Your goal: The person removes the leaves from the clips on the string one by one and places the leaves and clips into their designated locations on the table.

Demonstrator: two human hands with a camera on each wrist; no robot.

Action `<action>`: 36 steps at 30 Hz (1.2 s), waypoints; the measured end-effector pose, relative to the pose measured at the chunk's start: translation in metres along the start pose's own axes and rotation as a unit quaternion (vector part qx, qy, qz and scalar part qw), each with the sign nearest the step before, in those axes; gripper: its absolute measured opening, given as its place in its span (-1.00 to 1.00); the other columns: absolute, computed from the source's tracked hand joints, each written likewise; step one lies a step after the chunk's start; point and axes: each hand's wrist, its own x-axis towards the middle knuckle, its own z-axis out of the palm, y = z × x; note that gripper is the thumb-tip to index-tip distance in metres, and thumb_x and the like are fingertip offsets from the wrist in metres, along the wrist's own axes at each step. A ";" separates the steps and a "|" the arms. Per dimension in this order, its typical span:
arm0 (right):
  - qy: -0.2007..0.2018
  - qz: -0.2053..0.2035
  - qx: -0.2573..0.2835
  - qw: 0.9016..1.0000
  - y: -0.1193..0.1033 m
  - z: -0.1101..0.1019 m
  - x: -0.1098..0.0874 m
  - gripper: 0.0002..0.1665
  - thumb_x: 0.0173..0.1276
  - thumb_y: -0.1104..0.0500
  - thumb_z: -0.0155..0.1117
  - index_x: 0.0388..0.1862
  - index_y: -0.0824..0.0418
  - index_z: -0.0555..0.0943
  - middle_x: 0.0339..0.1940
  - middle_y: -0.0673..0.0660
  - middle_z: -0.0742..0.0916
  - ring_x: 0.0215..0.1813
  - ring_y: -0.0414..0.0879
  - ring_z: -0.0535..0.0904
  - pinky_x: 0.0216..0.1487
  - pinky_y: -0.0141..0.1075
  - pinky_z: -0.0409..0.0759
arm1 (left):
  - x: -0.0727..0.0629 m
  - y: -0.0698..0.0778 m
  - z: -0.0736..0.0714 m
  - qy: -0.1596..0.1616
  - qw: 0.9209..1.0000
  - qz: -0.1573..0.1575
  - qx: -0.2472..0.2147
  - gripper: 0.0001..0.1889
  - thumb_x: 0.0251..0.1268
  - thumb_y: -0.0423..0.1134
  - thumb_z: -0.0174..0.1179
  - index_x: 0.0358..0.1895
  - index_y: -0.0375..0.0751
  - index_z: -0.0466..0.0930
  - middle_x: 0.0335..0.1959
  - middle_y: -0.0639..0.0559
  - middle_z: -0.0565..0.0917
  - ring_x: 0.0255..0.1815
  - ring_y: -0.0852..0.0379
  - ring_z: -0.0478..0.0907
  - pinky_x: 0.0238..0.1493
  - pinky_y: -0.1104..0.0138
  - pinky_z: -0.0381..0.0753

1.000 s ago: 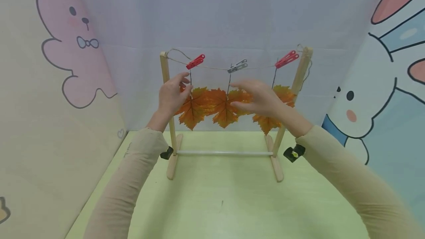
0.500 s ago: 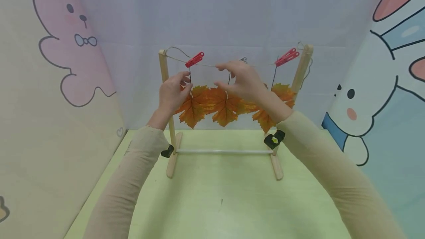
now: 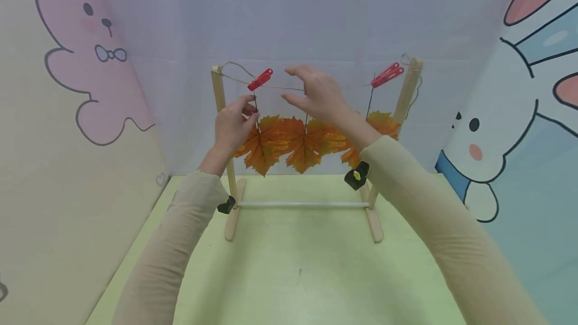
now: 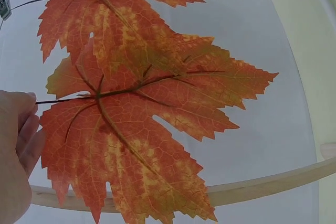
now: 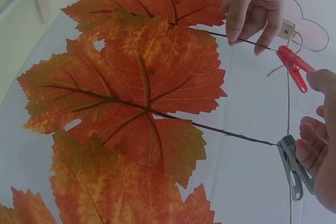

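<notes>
Artificial autumn leaves (image 3: 303, 152) hang by dark stems from a twine line. A red clothespin (image 3: 260, 79) clips the left stem and another red clothespin (image 3: 387, 75) the right one. My left hand (image 3: 231, 124) holds the left leaf's stem (image 4: 58, 100) between thumb and fingers, just below its clothespin. To the right of that clothespin my right hand (image 3: 322, 93) is raised, thumb and fingers spread apart. In the right wrist view, its thumb overlaps the left clothespin's tail end. The grey clothespin (image 5: 294, 166) on the middle stem is hidden behind the right hand in the head view.
Two wooden posts (image 3: 408, 92) carry the twine, joined low down by a white rod (image 3: 302, 204). The stand's feet (image 3: 374, 224) rest on a light green table (image 3: 289, 275). Behind is a pale cloth backdrop (image 3: 289, 19), with cartoon-printed panels (image 3: 533, 114) at both sides.
My right hand has moved up and left, from beside the middle stem, across the grey clothespin, toward the left red clothespin. The left hand has stayed at the left stem.
</notes>
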 end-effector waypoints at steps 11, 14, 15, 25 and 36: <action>-0.018 0.046 0.004 0.999 -0.008 0.002 0.015 -0.39 0.28 -0.02 0.17 0.25 0.23 0.37 0.07 0.13 0.59 -0.39 -0.05 0.48 -0.27 -0.32 0.48 | -0.004 -0.004 -0.002 -0.013 1.000 0.015 0.013 -0.67 0.16 -0.30 0.21 0.00 -0.32 0.50 -0.35 -0.13 0.69 -0.38 0.00 0.60 -0.35 0.20 0.53; -0.030 0.052 0.003 0.998 -0.013 0.004 0.018 -0.37 0.29 -0.03 0.16 0.26 0.23 0.36 0.09 0.13 0.59 -0.39 -0.06 0.48 -0.24 -0.33 0.49 | -0.004 -0.004 -0.002 -0.010 1.000 0.018 0.016 -0.68 0.16 -0.29 0.21 -0.01 -0.32 0.51 -0.36 -0.13 0.69 -0.39 0.00 0.61 -0.35 0.21 0.54; -0.033 0.053 0.004 0.998 -0.014 0.005 0.019 -0.37 0.29 -0.03 0.15 0.27 0.23 0.35 0.10 0.13 0.58 -0.41 -0.06 0.48 -0.24 -0.33 0.48 | -0.004 -0.005 -0.002 -0.008 1.000 0.019 0.017 -0.68 0.16 -0.29 0.21 -0.01 -0.32 0.51 -0.36 -0.13 0.69 -0.39 0.00 0.61 -0.35 0.21 0.54; -0.031 0.059 0.030 0.997 -0.015 0.013 0.023 -0.46 0.33 0.01 0.11 0.23 0.19 0.41 0.05 0.10 0.61 -0.49 -0.09 0.41 -0.40 -0.36 0.39 | -0.005 -0.006 -0.002 0.007 0.999 0.034 0.016 -0.75 0.16 -0.30 0.21 -0.11 -0.33 0.55 -0.37 -0.14 0.69 -0.40 -0.01 0.61 -0.33 0.21 0.54; 0.003 0.085 0.124 0.989 -0.015 0.020 0.025 -0.52 0.30 0.02 0.16 0.15 0.18 0.49 -0.02 0.05 0.64 -0.58 -0.11 0.34 -0.54 -0.40 0.31 | -0.005 -0.004 -0.001 0.006 1.000 0.025 0.015 -0.77 0.18 -0.28 0.20 -0.14 -0.32 0.57 -0.34 -0.13 0.69 -0.37 -0.01 0.61 -0.28 0.22 0.55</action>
